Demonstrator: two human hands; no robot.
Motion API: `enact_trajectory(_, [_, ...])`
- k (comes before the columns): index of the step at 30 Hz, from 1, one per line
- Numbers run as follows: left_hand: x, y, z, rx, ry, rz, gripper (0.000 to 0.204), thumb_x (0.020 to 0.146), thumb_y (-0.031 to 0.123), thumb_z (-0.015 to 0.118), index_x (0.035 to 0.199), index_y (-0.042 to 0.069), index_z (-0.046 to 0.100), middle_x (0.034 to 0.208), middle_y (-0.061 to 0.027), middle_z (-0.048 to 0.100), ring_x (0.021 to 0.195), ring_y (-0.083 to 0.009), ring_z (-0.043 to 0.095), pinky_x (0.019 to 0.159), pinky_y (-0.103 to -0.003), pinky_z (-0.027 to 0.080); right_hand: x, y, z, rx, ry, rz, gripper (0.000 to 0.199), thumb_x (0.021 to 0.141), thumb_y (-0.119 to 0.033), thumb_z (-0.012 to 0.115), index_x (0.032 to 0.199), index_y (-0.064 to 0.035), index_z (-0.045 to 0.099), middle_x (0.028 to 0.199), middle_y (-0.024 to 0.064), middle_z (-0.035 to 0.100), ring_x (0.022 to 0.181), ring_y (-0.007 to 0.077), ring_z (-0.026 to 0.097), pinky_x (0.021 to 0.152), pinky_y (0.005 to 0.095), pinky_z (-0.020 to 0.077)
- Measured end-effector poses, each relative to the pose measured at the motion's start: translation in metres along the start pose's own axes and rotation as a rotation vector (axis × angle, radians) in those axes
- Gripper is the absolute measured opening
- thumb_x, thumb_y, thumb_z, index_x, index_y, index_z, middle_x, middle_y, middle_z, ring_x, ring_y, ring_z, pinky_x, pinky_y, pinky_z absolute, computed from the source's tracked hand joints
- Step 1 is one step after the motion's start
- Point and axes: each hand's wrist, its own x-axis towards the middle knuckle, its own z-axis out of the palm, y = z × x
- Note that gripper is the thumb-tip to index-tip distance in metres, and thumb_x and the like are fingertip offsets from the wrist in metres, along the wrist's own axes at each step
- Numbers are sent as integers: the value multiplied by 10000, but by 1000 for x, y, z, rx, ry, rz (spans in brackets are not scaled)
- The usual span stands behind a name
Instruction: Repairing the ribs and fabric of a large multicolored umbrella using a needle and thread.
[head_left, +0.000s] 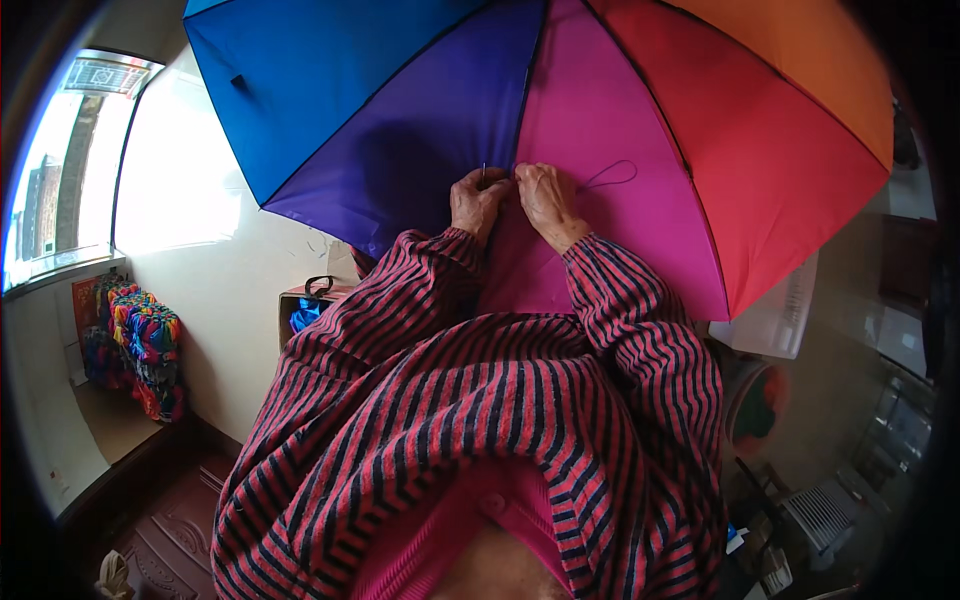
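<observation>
While the sleeves of a striped top (470, 385) fill the near side and hide part of the cloth's near edge, both hands work close together on a rainbow umbrella (578, 110), spread open across the middle and far side. Curled nearly closed, the left hand's (478, 203) fingers hold what looks like a needle (484, 173), thin and upright; its lower end is hidden. Just beside it, the right hand (548, 203) has bent, bunched fingers, tips at the purple-pink seam; I cannot tell whether they pinch cloth or thread. A dark thread (612, 182) loops out over the pink panel. The umbrella's far part is cut off by the view.

Smooth pink and red cloth gives the right hand room sideways, while a small box (289, 316) crowds the left sleeve. The umbrella's right corner overlaps a white plastic container (785, 325); pale wall (205, 330) separates its left corner from the glaring window (60, 170), above multicoloured tassels (148, 340).
</observation>
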Motion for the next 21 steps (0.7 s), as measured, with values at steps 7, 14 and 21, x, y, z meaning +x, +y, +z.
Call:
enact_trajectory(7, [17,-19,-4,-15,182,-12,126,751,84,581,841,-5,574,708,-78,611,589,-160,572,548,-290,473,21,-44,-16,-148,-145,147,135,803,-83,512,869,-2,598,722,206,642,667,358,650,574,466,510])
enact_trajectory(14, [32,-40,-10,67,302,213,123,751,82,513,832,-4,548,702,-103,614,589,-225,590,561,-349,489,33,-31,17,-282,-149,-91,151,821,-97,518,942,-9,542,684,196,638,642,325,660,529,449,508])
enact_trajectory(21, [11,-13,-11,53,66,-83,208,789,134,557,948,0,542,715,-127,635,639,-265,641,644,-380,512,31,-14,-18,-257,126,-57,28,883,-72,492,857,-68,501,651,128,621,542,289,637,487,382,500])
